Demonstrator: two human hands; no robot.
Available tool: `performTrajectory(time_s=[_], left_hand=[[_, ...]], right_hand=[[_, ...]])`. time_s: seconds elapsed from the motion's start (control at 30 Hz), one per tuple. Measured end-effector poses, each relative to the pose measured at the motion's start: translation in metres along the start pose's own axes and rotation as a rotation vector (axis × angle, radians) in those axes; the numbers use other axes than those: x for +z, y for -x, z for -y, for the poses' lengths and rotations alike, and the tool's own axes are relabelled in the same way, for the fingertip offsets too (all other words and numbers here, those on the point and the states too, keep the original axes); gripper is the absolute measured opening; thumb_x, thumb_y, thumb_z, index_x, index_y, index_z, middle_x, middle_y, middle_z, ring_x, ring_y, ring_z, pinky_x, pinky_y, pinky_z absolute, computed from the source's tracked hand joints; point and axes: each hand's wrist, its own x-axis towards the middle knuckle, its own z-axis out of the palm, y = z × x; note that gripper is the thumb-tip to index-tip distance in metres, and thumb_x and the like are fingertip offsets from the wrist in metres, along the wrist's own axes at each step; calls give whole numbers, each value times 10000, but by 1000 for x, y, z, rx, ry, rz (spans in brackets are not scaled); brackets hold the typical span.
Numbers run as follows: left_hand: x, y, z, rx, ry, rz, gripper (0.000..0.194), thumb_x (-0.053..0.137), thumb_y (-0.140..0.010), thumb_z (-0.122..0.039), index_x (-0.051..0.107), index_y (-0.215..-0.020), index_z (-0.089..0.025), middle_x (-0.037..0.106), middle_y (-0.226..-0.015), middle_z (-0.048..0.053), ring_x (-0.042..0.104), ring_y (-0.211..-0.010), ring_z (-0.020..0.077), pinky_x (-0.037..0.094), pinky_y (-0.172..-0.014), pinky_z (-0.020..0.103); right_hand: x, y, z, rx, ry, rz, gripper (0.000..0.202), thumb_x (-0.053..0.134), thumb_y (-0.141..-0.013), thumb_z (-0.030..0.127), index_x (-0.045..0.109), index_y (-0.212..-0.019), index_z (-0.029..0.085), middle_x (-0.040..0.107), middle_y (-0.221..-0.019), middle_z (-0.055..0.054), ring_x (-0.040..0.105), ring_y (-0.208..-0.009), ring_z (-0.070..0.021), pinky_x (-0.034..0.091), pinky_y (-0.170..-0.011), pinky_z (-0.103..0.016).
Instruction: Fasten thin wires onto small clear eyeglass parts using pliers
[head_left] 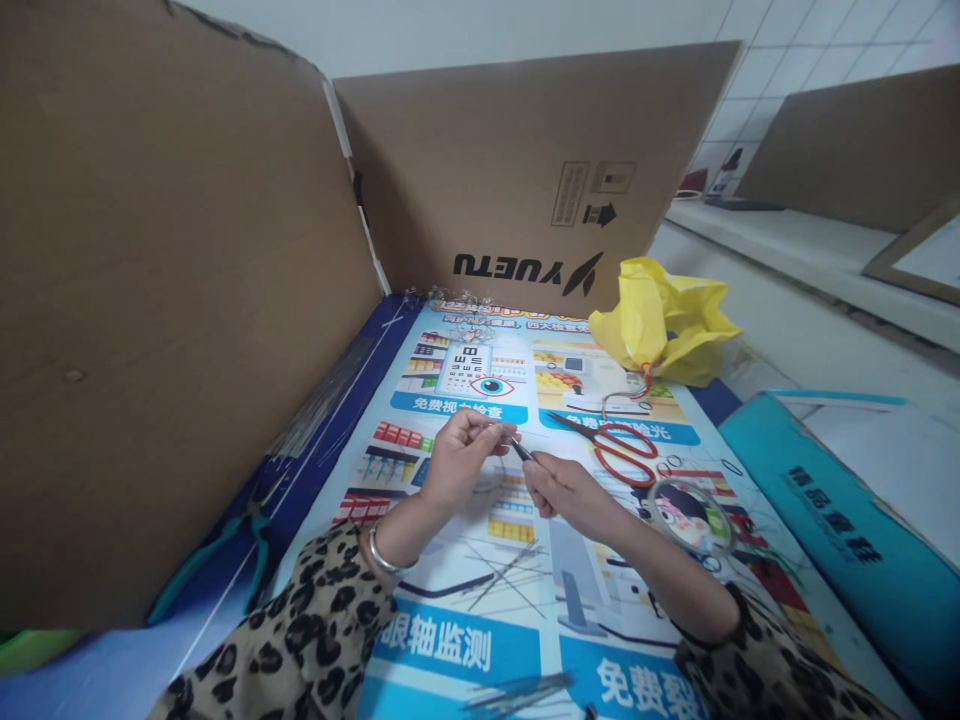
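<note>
My left hand is closed in a pinch around a thin wire, most of it hidden by the fingers. In my right hand is a slim dark metal tool, its tip meeting the left fingertips. Whether it is tweezers or small pliers I cannot tell. Below the hands, several thin straight wires lie crossed on the printed poster sheet. Orange-handled scissors rest just beyond my right hand, and a round clear roll of tape lies beside my right forearm.
Cardboard panels stand at the back and left. Teal-handled pliers and a bundle of wires lie on the left. A yellow bag sits at the back right, with a teal box nearer. More wires lie at the front.
</note>
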Motion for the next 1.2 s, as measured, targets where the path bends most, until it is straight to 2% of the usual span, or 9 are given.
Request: performTrajectory(time_s=[0.07,0.2,0.27,0.37,0.67,0.9,1.2], left_hand=[[-1,-2,-1,-4,0,-14,194,608,-759,-287,470,-800,-156,681,-812,54,662,-750,162,499,-653,269],[-6,-6,-3,-32,-53,-36,198,615,-745,-288,479,-800,-156,676,-766,41,665,-719,162,485,-630,253],[-9,-9,-3,-46,-102,-11,181,609,-745,-284,493,-795,-154,674,-750,39,662,-702,154,479,-628,247],[-11,-11,-3,-60,-154,39,160,605,-740,-270,502,-780,-153,671,-724,32,653,-668,140,481,-643,254],[-9,-9,-7,-86,-284,183,115,597,-720,-228,505,-728,-158,632,-652,-1,613,-609,107,450,-591,215],[-11,-10,-4,-98,-347,219,116,583,-730,-262,530,-747,-161,614,-663,-5,602,-601,113,455,-569,221],[-11,-10,-6,-193,-271,303,172,565,-764,-305,480,-762,-156,620,-699,6,629,-593,107,467,-545,202]], right_hand=[[-3,0,1,-43,283,-92,380,271,-888,494,440,-711,204,545,-629,5,502,-574,-118,328,-527,-239],[-12,0,-1,-195,861,-407,360,341,-881,461,542,-772,184,583,-739,-56,515,-708,-165,298,-605,-269],[-17,-1,-4,-281,1020,-491,377,372,-869,473,572,-750,176,574,-735,-72,501,-737,-178,293,-653,-283],[-23,-1,-6,-366,1154,-546,366,407,-855,471,591,-738,177,556,-720,-77,466,-732,-184,270,-677,-304],[-24,-1,-7,-432,1230,-532,254,532,-799,423,594,-739,184,521,-707,-70,407,-735,-193,223,-666,-319],[-24,-2,-10,-486,1268,-522,295,489,-819,448,576,-712,187,506,-671,-56,390,-713,-186,212,-655,-322],[-25,-3,-17,-525,1249,-528,233,553,-782,392,549,-667,189,482,-658,-48,373,-712,-183,215,-652,-318]])
